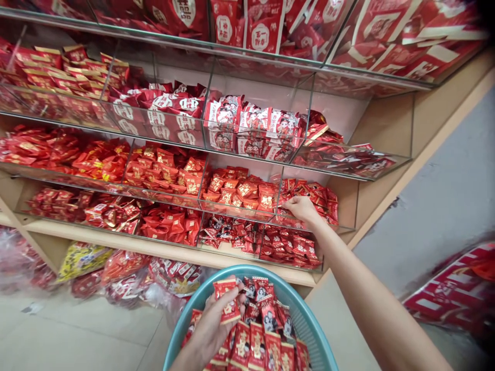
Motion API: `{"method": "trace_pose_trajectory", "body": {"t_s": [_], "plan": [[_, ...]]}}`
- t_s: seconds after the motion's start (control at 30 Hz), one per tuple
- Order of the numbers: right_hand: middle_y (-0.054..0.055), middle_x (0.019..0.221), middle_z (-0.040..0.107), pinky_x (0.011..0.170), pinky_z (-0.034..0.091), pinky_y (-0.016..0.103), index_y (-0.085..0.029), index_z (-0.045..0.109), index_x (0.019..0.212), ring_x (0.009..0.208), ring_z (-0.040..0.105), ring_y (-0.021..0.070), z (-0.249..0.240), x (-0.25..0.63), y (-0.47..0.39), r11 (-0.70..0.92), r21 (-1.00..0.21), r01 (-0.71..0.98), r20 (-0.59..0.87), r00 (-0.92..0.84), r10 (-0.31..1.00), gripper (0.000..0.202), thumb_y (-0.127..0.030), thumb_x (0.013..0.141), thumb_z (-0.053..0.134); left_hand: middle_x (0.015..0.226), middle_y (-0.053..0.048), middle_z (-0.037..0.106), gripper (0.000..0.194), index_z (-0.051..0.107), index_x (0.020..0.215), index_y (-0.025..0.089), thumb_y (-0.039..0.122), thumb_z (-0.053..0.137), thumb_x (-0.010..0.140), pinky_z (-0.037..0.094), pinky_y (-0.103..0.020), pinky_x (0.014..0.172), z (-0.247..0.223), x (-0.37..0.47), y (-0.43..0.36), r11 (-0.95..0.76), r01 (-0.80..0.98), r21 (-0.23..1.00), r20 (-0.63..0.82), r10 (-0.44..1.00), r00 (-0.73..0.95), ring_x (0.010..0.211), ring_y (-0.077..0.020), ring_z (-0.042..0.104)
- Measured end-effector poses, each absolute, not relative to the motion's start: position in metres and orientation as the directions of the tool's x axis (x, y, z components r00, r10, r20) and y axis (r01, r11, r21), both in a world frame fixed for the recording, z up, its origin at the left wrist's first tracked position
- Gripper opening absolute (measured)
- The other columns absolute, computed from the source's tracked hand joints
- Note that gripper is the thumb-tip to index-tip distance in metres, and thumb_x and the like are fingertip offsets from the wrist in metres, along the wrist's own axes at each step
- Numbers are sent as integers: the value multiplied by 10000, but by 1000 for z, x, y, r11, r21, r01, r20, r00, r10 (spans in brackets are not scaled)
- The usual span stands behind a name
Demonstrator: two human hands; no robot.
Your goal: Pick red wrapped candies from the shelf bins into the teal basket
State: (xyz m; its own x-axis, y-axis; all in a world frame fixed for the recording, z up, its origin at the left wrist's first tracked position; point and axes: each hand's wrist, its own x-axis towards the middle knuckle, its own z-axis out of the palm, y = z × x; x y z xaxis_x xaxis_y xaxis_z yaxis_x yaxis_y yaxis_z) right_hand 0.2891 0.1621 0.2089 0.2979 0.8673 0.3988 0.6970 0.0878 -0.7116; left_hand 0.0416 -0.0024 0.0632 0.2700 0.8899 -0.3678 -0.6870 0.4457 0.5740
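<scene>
I see my left hand point(212, 324) at half past six, thumb and fingers closed on a red packet point(228, 304) over the teal basket point(175, 330). Near four o'clock, my right hand point(303, 209) reaches into a shelf bin point(349, 198) of packets point(327, 198), fingers narrow; I cannot tell whether they grip one.

Lt-wood shelf unit point(116, 241) next to 1 grey wall point(444, 190), pale tile flr point(77, 335) below.
</scene>
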Motion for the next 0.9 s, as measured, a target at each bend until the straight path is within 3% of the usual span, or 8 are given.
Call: {"method": "trace_pose_trajectory", "body": {"t_s": [0.2,0.37,0.47,0.57,0.67,0.77,0.9], "plan": [[27,673,662,648,448,251,-174,604,629,636,585,143,222,294,145,197,-740,643,495,321,807,77,-231,669,570,1073,-91,658,473,563,1143,200,163,737,705,536,-281,685,62,42,-4,446,-668,595,-375,890,261,873,-214,654],[18,737,635,691,465,290,-185,598,769,683,581,148,235,303,97,412,-692,593,684,356,636,153,-328,711,606,1066,-89,661,318,616,1020,173,173,721,720,539,-289,742,65,41,-5,464,-657,594,-382,882,277,921,-214,642],[21,765,628,665,459,289,-208,603,827,680,568,147,233,298,55,438,-694,572,699,388,600,190,-369,730,635,1055,-88,664,290,619,1017,171,184,703,739,541,-285,736,64,35,-4,456,-657,600,-352,888,295,899,-205,647],[20,753,624,618,454,268,-218,610,826,661,556,144,216,284,22,396,-765,507,577,269,771,216,-406,729,653,1049,-99,662,304,604,1052,158,176,682,759,544,-274,714,61,20,1,397,-674,623,-321,915,243,858,-189,652],[20,744,625,624,453,260,-201,605,803,675,562,143,179,263,8,275,-868,413,292,-22,956,243,-441,763,616,1058,-103,654,328,579,1084,156,129,658,767,552,-280,715,58,0,7,340,-703,625,-360,924,126,840,-178,655],[11,738,608,644,433,263,-183,587,820,682,540,131,128,240,11,156,-917,367,49,-285,957,271,-452,810,558,1062,-96,648,287,582,1068,153,104,619,788,560,-274,701,55,-18,8,325,-705,631,-394,916,71,840,-174,656],[-17,686,555,598,386,251,-168,563,773,619,477,106,64,210,28,91,-937,337,-86,-475,876,302,-468,802,550,1042,-79,652,293,581,1080,173,91,595,799,567,-271,671,50,-30,3,318,-702,637,-416,909,34,812,-169,660]]}}
